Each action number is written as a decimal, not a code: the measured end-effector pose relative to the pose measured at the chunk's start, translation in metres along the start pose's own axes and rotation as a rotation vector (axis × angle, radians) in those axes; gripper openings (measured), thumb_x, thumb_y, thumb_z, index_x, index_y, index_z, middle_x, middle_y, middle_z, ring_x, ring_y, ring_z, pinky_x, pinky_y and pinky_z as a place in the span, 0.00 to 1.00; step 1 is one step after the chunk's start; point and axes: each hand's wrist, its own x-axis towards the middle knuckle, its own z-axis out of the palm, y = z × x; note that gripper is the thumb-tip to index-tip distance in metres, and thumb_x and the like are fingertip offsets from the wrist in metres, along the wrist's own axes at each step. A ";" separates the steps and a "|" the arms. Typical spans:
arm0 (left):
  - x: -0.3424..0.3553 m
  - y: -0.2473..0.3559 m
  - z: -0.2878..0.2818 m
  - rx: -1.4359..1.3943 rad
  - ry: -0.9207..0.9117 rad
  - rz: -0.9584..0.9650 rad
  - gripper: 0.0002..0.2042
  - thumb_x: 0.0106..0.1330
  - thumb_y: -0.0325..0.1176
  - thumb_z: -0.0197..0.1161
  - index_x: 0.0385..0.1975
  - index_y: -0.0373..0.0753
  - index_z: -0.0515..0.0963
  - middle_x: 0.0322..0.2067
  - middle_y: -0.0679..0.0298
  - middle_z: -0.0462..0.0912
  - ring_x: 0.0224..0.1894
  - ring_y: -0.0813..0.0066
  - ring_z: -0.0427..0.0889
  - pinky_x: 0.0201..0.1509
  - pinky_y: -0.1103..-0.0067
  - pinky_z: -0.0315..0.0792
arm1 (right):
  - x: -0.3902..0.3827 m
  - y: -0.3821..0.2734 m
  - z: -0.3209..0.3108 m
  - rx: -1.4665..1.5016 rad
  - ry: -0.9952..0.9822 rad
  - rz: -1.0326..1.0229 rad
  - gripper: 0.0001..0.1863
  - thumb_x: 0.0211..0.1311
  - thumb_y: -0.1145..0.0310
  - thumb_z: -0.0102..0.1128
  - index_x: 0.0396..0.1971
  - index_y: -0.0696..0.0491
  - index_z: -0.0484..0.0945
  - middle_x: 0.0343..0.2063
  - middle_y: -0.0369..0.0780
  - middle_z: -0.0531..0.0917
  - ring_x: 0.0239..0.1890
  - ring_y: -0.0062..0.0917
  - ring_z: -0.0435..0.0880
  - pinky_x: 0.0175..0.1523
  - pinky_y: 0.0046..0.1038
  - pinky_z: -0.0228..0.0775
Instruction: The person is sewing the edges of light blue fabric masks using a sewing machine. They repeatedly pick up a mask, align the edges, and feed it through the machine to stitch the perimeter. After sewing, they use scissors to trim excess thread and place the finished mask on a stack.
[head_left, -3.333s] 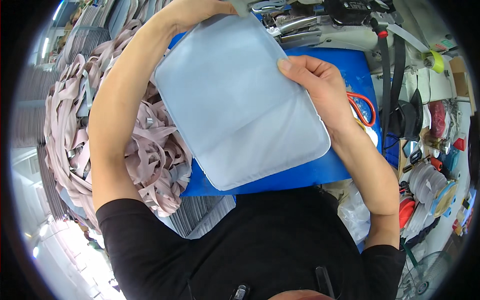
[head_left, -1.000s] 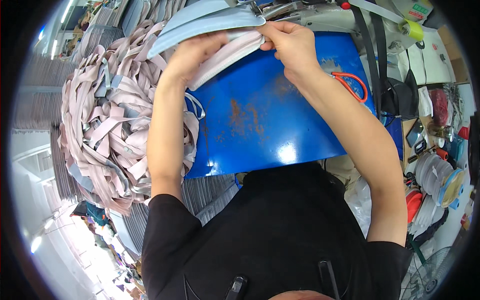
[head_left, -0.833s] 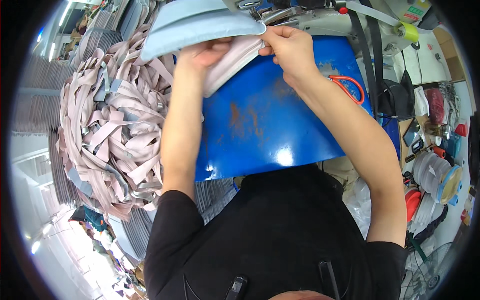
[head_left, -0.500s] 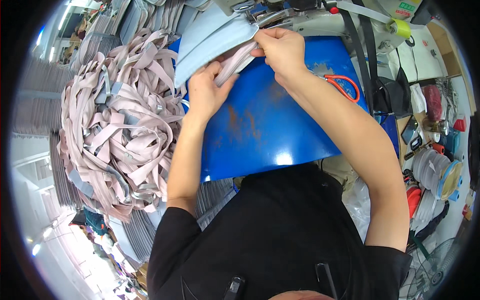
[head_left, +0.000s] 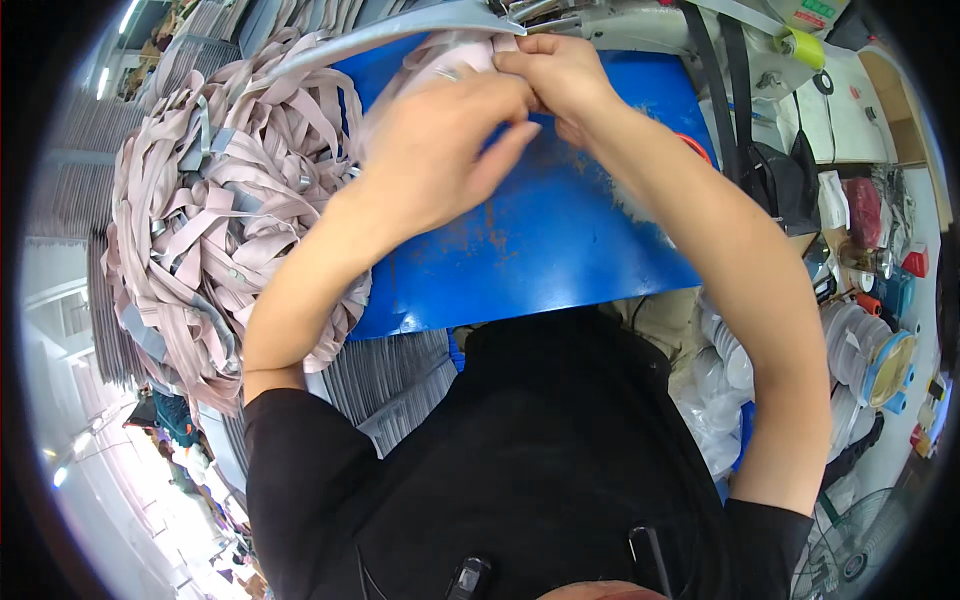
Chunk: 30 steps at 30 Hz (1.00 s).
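Observation:
A light blue fabric panel [head_left: 400,30] arches across the far side of the blue work surface [head_left: 470,265], its edge under the machine parts [head_left: 540,10]. Pale pink fabric [head_left: 455,52] hangs beneath it. My right hand [head_left: 565,85] pinches the pink fabric at its right edge, thumb against fingers. Across the front of this fabric reaches my left hand [head_left: 430,150], a little blurred. Its thumb stands apart from the fingers, whose tips come close to my right hand. I see nothing held between them.
A big tangled heap of pink straps [head_left: 230,230] rises on the left, beside stacked grey pieces [head_left: 65,190]. Orange scissor handles [head_left: 694,148] show behind my right forearm. Black straps [head_left: 738,100] hang at the right, near a yellow-green roll [head_left: 800,57].
My left hand has let go of the pink fabric and swung up and right toward my right hand. The blue panel has turned and flattened toward the far side. My right hand still pinches.

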 end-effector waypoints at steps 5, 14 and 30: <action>0.018 -0.047 -0.042 0.682 -0.305 0.127 0.24 0.52 0.30 0.72 0.54 0.44 0.82 0.44 0.62 0.84 0.42 0.62 0.86 0.44 0.72 0.77 | -0.002 0.006 -0.007 0.103 -0.046 -0.007 0.18 0.58 0.76 0.70 0.48 0.65 0.82 0.30 0.39 0.84 0.25 0.17 0.77 0.27 0.21 0.68; 0.073 -0.075 -0.079 0.558 -0.796 0.445 0.24 0.67 0.27 0.53 0.65 0.43 0.76 0.39 0.54 0.79 0.28 0.63 0.86 0.27 0.68 0.79 | -0.011 -0.001 -0.008 0.169 -0.059 0.012 0.17 0.62 0.77 0.67 0.51 0.65 0.82 0.31 0.37 0.85 0.26 0.16 0.77 0.28 0.20 0.69; 0.047 -0.021 -0.016 0.382 -0.424 0.037 0.21 0.55 0.24 0.66 0.52 0.29 0.80 0.35 0.53 0.84 0.34 0.57 0.89 0.37 0.70 0.82 | -0.009 0.026 -0.004 0.234 0.010 -0.213 0.19 0.65 0.75 0.69 0.55 0.66 0.82 0.39 0.41 0.87 0.38 0.21 0.85 0.43 0.24 0.79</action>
